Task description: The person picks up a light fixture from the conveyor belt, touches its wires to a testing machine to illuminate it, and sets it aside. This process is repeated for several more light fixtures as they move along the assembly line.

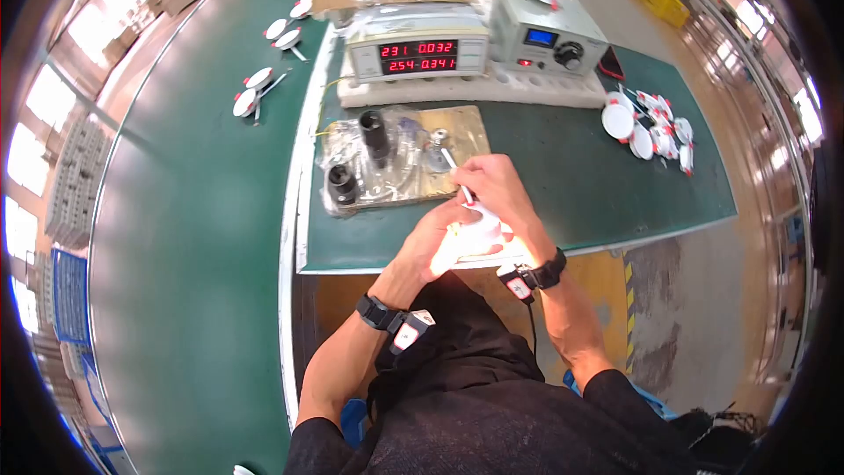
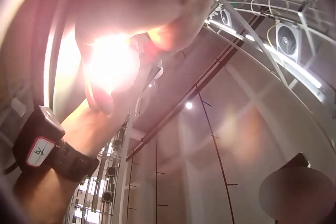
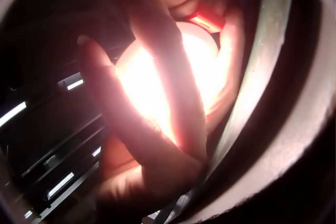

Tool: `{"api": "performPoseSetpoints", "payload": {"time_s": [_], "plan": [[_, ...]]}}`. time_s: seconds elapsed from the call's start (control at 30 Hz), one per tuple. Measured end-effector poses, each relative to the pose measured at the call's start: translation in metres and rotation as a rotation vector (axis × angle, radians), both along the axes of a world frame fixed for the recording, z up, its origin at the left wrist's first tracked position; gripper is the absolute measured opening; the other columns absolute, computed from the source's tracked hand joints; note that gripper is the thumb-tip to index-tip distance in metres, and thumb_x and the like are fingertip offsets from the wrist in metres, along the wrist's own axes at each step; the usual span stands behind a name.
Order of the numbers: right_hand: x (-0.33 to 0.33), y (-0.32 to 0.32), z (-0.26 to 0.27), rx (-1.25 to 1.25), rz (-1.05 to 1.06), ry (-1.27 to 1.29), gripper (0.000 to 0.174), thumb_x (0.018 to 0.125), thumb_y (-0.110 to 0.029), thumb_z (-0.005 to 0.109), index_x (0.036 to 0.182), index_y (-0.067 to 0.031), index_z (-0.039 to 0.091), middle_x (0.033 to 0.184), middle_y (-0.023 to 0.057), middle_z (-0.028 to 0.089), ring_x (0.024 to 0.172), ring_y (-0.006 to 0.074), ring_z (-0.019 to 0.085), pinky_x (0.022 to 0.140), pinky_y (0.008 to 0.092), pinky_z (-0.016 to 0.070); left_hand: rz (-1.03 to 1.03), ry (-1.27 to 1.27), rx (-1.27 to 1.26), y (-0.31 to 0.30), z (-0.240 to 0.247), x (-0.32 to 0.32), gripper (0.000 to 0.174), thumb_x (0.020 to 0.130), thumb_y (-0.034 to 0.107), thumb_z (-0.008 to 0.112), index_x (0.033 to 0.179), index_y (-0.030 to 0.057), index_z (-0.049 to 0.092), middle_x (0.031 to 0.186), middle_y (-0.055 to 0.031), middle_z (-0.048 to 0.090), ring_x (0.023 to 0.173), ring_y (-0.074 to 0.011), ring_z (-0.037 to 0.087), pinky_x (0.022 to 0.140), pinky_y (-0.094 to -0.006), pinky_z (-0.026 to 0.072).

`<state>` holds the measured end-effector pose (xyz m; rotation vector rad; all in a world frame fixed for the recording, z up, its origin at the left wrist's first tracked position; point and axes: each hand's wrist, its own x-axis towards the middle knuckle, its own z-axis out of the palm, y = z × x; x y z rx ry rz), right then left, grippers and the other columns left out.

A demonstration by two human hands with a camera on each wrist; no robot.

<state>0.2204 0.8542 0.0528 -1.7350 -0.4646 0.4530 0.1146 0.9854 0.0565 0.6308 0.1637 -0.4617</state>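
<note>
Both hands meet over the near edge of the green worktop, around a small round white lamp (image 1: 479,230) that is lit. My left hand (image 1: 429,236) grips the lamp's body from the left. My right hand (image 1: 498,186) pinches the slim white stem (image 1: 465,193) that rises from it. In the right wrist view, fingers cross the lamp's glowing face (image 3: 139,79), and a red piece (image 3: 206,22) shows at its rim. Glare from the lamp (image 2: 111,64) washes out much of the left wrist view, hiding the fingertips there.
A board (image 1: 470,127) with black cylindrical holders (image 1: 341,183) under clear plastic lies just beyond the hands. Behind it stand a red-digit meter (image 1: 418,51) and a grey power unit (image 1: 554,35). Several white lamps (image 1: 642,141) are piled at right; more lamps (image 1: 255,92) lie left.
</note>
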Motion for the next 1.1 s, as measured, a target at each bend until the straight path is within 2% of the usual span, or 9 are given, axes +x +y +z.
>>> {"api": "performPoseSetpoints", "payload": {"time_s": [0.2, 0.27, 0.3, 0.4, 0.5, 0.57, 0.63, 0.83, 1.1], "plan": [[-0.04, -0.013, 0.036, -0.052, 0.013, -0.028, 0.029, 0.099, -0.027, 0.06, 0.096, -0.0012, 0.073, 0.069, 0.0021, 0.069, 0.056, 0.004, 0.05, 0.051, 0.0229, 0.0349, 0.13, -0.009, 0.316, 0.068, 0.051, -0.091, 0.032, 0.101, 0.019, 0.056, 0.126, -0.001, 0.056, 0.114, -0.0162, 0.069, 0.095, -0.031, 0.073, 0.069, -0.0395, 0.0652], [-0.046, -0.032, 0.037, -0.053, -0.011, -0.032, 0.024, 0.098, -0.027, 0.061, 0.095, -0.0057, 0.071, 0.064, -0.002, 0.06, 0.05, 0.0007, 0.039, 0.045, 0.02, 0.0253, 0.392, 0.004, 0.54, 0.112, 0.066, -0.15, 0.028, 0.1, 0.021, 0.059, 0.118, -0.0006, 0.062, 0.107, -0.015, 0.072, 0.091, -0.0259, 0.074, 0.076, -0.0362, 0.0621], [-0.05, -0.042, 0.046, -0.083, -0.032, 0.026, 0.023, 0.097, -0.026, 0.063, 0.093, -0.0054, 0.071, 0.062, -0.0022, 0.058, 0.055, 0.004, 0.047, 0.05, 0.0222, 0.0311, 0.539, -0.009, 0.67, 0.136, 0.059, -0.187, 0.027, 0.1, 0.022, 0.06, 0.115, 0.0001, 0.064, 0.105, -0.0145, 0.073, 0.089, -0.0237, 0.074, 0.078, -0.0347, 0.0604], [-0.031, -0.099, 0.02, -0.062, -0.01, 0.005, 0.023, 0.101, -0.026, 0.06, 0.095, -0.0055, 0.067, 0.059, -0.0044, 0.052, 0.047, 0.0007, 0.034, 0.043, 0.0206, 0.0214, 0.791, 0.445, 1.305, 0.195, 0.046, -0.309, 0.028, 0.099, 0.027, 0.062, 0.1, 0.0005, 0.07, 0.1, -0.0138, 0.074, 0.087, -0.0233, 0.073, 0.079, -0.0349, 0.0563], [0.001, -0.172, -0.02, -0.113, -0.212, -0.033, 0.024, 0.104, -0.031, 0.057, 0.103, -0.0087, 0.066, 0.063, -0.0078, 0.048, 0.046, -0.0019, 0.028, 0.04, 0.0191, 0.0177, 0.428, 0.902, 2.366, 0.222, 0.007, -0.429, 0.041, 0.093, 0.036, 0.066, 0.082, -0.0037, 0.07, 0.088, -0.0184, 0.071, 0.081, -0.0329, 0.07, 0.072, -0.0465, 0.0543], [-0.003, -0.18, 0.02, -0.225, -0.343, -0.115, 0.027, 0.103, -0.031, 0.056, 0.101, -0.0069, 0.069, 0.069, -0.0026, 0.054, 0.054, 0.0038, 0.036, 0.048, 0.0229, 0.0259, 0.406, 1.144, 2.623, 0.205, 0.035, -0.447, 0.041, 0.094, 0.036, 0.065, 0.086, -0.0043, 0.07, 0.093, -0.0211, 0.07, 0.088, -0.04, 0.066, 0.071, -0.0509, 0.0525], [-0.054, -0.159, 0.096, -0.368, -0.472, -0.234, 0.031, 0.101, -0.029, 0.057, 0.095, -0.0034, 0.074, 0.083, 0.0077, 0.067, 0.071, 0.0147, 0.053, 0.063, 0.0304, 0.0412, 0.474, 1.13, 2.522, 0.214, 0.064, -0.437, 0.039, 0.094, 0.035, 0.064, 0.093, -0.0037, 0.069, 0.102, -0.0233, 0.069, 0.095, -0.0403, 0.065, 0.077, -0.051, 0.0527], [0.012, -0.273, 0.045, 0.018, -0.661, -0.281, 0.026, 0.104, -0.033, 0.057, 0.104, -0.0078, 0.065, 0.063, -0.0072, 0.048, 0.046, -0.002, 0.027, 0.041, 0.0188, 0.0182, 0.559, 0.396, 2.324, 0.29, 0.057, -0.294, 0.045, 0.096, 0.034, 0.062, 0.124, -0.0012, 0.061, 0.128, -0.0245, 0.063, 0.121, -0.0386, 0.059, 0.103, -0.0469, 0.0457], [-0.12, -0.196, 0.134, -0.347, -0.968, -0.135, 0.026, 0.101, -0.026, 0.061, 0.098, -0.0016, 0.069, 0.072, -0.0011, 0.058, 0.061, 0.0057, 0.042, 0.053, 0.023, 0.0308, 0.615, -0.106, 2.233, 0.392, -0.006, -0.044, 0.07, 0.095, 0.033, 0.063, 0.15, -0.0014, 0.037, 0.152, -0.0248, 0.044, 0.141, -0.0384, 0.042, 0.117, -0.0446, 0.0344]]}}
